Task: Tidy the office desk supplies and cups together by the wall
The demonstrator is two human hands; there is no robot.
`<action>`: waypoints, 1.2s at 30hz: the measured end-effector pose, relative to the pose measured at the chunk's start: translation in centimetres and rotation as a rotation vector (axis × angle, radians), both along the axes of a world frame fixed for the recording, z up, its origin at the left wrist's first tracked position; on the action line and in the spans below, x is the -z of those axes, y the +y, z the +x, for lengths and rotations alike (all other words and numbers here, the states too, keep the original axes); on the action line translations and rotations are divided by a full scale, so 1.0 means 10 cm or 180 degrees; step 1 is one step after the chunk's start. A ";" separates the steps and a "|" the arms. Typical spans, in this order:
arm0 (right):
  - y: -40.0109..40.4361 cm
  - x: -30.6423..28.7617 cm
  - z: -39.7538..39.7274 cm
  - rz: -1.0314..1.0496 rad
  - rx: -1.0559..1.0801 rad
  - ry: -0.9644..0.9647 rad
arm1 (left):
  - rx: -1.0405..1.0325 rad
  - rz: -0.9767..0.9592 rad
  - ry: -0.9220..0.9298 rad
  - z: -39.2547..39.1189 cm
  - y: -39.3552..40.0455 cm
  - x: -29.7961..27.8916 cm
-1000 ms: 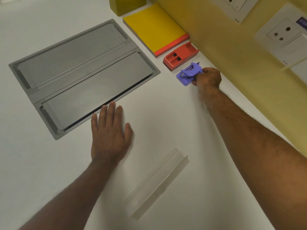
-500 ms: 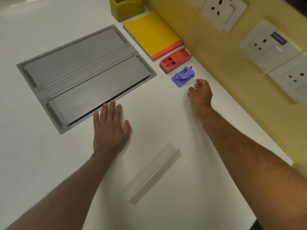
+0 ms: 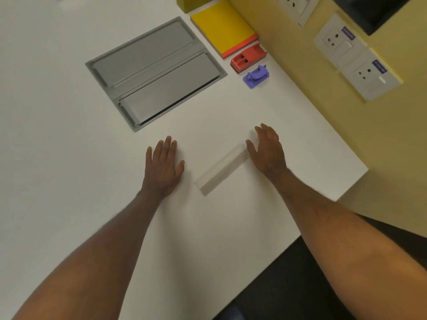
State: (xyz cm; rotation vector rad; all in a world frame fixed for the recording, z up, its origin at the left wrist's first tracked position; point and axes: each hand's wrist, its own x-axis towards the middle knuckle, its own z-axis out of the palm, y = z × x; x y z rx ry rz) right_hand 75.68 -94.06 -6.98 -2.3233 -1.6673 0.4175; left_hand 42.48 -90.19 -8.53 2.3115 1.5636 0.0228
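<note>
A row of supplies lies along the yellow wall: a yellow holder (image 3: 194, 2) at the top edge, a yellow pad with a red edge (image 3: 223, 27), a red block (image 3: 248, 57) and a small purple hole punch (image 3: 256, 76). A clear plastic ruler-like strip (image 3: 221, 173) lies on the white desk between my hands. My left hand (image 3: 163, 167) rests flat on the desk, fingers straight. My right hand (image 3: 268, 150) hovers open at the strip's far end, fingers spread, holding nothing; I cannot tell whether it touches the strip.
A grey metal cable hatch (image 3: 154, 70) is set into the desk left of the supplies. Wall sockets (image 3: 353, 56) sit on the yellow wall. The desk's right corner (image 3: 362, 172) ends near my right arm, with dark floor below.
My right hand let go of the purple punch by the wall and pulled back to the clear strip's far end. My left hand stayed flat on the desk.
</note>
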 end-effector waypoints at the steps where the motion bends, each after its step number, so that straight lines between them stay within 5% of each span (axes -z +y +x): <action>1: -0.14 -0.05 -0.10 -0.0033 -0.0030 -0.0050 | -0.0016 0.0006 0.0030 -0.08 -0.14 -0.06; 36: -4.32 -0.69 -3.05 -0.1009 -0.0828 -0.0426 | -0.0794 -0.0368 0.0134 -2.21 -4.40 -0.77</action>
